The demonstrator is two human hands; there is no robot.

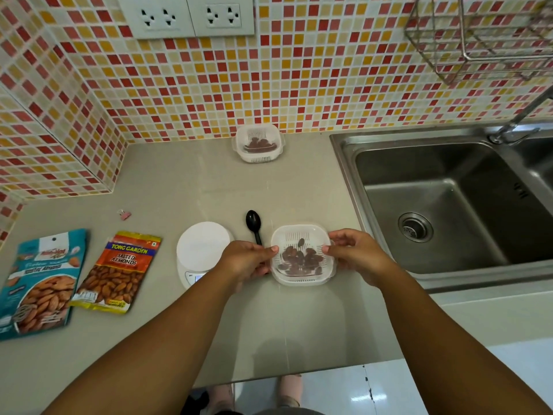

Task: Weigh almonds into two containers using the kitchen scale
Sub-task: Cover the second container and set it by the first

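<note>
1. near white square slotted plastic container [302, 280] of almonds [299, 259]: your left hand [245, 260] and right hand [357, 254] pinch opposite rims, likely steadying it.
2. white round kitchen scale [203, 250]: at nine o'clock, bare.
3. second matching container [258, 143]: twelve o'clock, filled, parked clear.

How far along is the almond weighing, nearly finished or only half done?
Nearly finished, it seems. Done: the far container by the wall already holds almonds. In hand: the left hand and right hand grip the near container, also holding almonds, beside the scale, whose platform is bare. Left: probably only setting it down; the scale's display is hidden, so amounts can't be confirmed.
</note>
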